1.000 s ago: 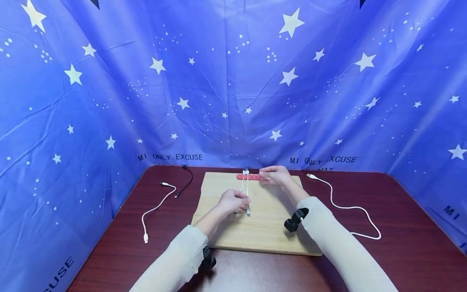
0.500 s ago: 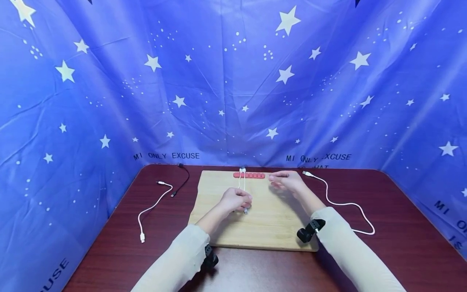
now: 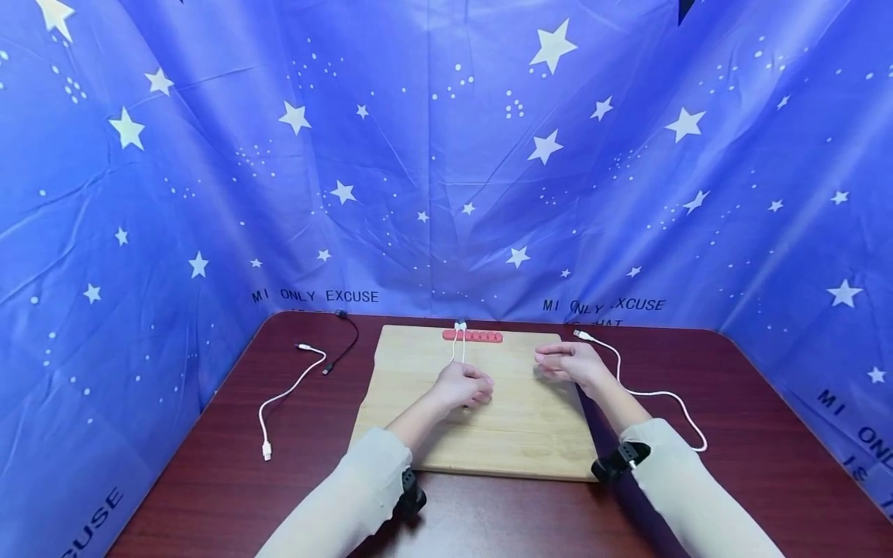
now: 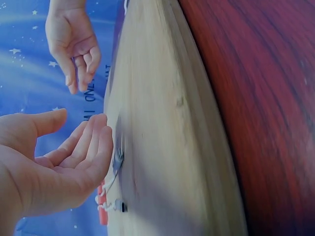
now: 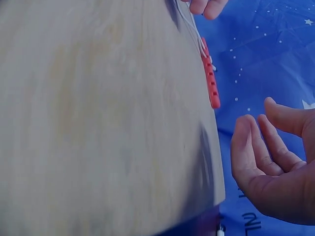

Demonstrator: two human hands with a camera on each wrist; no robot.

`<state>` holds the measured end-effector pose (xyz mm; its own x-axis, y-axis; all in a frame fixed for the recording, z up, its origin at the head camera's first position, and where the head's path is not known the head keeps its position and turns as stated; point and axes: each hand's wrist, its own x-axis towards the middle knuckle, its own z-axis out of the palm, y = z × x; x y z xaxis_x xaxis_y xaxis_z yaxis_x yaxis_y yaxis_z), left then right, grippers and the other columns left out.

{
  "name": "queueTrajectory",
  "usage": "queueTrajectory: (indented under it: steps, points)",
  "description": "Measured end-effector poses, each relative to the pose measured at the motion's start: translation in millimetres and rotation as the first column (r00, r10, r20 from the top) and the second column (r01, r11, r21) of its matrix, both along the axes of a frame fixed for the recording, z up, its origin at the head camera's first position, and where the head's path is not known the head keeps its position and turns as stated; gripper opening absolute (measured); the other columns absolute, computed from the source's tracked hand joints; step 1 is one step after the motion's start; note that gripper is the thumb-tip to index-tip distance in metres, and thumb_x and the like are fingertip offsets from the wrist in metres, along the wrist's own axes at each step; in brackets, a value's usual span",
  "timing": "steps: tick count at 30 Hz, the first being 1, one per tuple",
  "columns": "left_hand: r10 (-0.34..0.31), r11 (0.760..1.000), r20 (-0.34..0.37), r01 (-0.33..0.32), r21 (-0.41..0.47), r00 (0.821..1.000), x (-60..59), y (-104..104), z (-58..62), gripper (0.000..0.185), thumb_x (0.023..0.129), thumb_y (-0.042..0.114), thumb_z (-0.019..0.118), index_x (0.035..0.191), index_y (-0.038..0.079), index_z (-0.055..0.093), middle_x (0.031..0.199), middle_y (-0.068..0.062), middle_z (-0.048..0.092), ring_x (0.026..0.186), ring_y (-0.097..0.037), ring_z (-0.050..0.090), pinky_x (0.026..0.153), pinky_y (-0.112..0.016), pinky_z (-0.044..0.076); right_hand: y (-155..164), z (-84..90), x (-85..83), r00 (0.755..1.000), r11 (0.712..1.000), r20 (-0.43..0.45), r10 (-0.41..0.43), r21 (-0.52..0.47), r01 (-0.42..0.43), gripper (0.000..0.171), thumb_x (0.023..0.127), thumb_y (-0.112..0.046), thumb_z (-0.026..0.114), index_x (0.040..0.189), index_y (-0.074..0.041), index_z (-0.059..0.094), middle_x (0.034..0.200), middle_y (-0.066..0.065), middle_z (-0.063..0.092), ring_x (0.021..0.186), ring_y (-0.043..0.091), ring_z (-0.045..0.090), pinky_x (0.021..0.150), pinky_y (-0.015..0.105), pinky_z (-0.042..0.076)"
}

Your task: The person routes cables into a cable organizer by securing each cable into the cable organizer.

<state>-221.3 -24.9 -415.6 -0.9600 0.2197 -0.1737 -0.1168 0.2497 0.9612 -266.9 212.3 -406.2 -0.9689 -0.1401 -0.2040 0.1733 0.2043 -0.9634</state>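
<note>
My left hand (image 3: pixel 463 385) hovers over the wooden board (image 3: pixel 516 442), fingers loosely bent and thumb apart, holding nothing. Just past its fingertips, in the left wrist view, lies a cable connector (image 4: pixel 118 158), with a grey plug (image 4: pixel 120 205) nearby. Two strands of white cable (image 3: pixel 463 350) run from the red cable holder (image 3: pixel 484 336) toward that hand, which hides their near ends in the head view. At the board's right side my right hand (image 3: pixel 572 364) is raised with bent, relaxed fingers and an empty palm (image 5: pixel 268 184).
A short white cable (image 3: pixel 286 394) and a short black cable (image 3: pixel 343 353) lie left of the board on the dark red table (image 3: pixel 202 473). A longer white cable (image 3: pixel 656 393) curves along the right. A blue star-printed curtain (image 3: pixel 418 155) encloses the back and sides.
My right hand has moved right and nearer, away from the red cable holder. My left hand has shifted slightly right and let go of the white cable ends. The head view has shifted a little.
</note>
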Motion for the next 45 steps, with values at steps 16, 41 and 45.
queueTrajectory:
  steps: [16, 41, 45]
  points:
    - [-0.005, 1.0, 0.021, 0.005, -0.02, 1.0, 6.5, 28.3, -5.0, 0.021, 0.086, 0.012, 0.067, 0.101, -0.002, 0.069, 0.092, -0.019, 0.074, 0.074, -0.016, 0.068, 0.065, -0.026, 0.06, 33.9, 2.6, 13.9, 1.0, 1.0, -0.022, 0.02, 0.008, -0.02, 0.051, 0.088, -0.008, 0.067, 0.128, 0.018, 0.048, 0.084, -0.008, 0.072, 0.079, 0.003, 0.069, 0.079, 0.023, 0.061]
    - [0.003, 0.982, 0.142, -0.03, 0.189, 0.99, 11.6, 75.4, -7.1, 0.022, 0.087, 0.006, 0.066, 0.103, -0.008, 0.063, 0.101, -0.023, 0.07, 0.088, -0.025, 0.072, 0.08, -0.028, 0.062, 79.3, 8.8, -13.2, 0.998, 0.97, -0.024, -0.056, 0.237, 0.061, 0.051, 0.088, -0.018, 0.069, 0.127, 0.012, 0.054, 0.078, -0.02, 0.067, 0.077, -0.005, 0.064, 0.083, 0.028, 0.061]
    - [-0.001, 0.98, 0.162, -0.031, 0.196, 0.987, 13.6, 82.4, -7.7, 0.022, 0.087, 0.007, 0.066, 0.104, -0.007, 0.064, 0.101, -0.022, 0.07, 0.088, -0.024, 0.071, 0.08, -0.028, 0.062, 85.9, 9.7, -19.7, 0.996, 0.947, -0.01, -0.085, 0.309, 0.084, 0.055, 0.089, -0.02, 0.068, 0.13, 0.013, 0.05, 0.079, -0.02, 0.066, 0.078, -0.007, 0.063, 0.087, 0.031, 0.06]
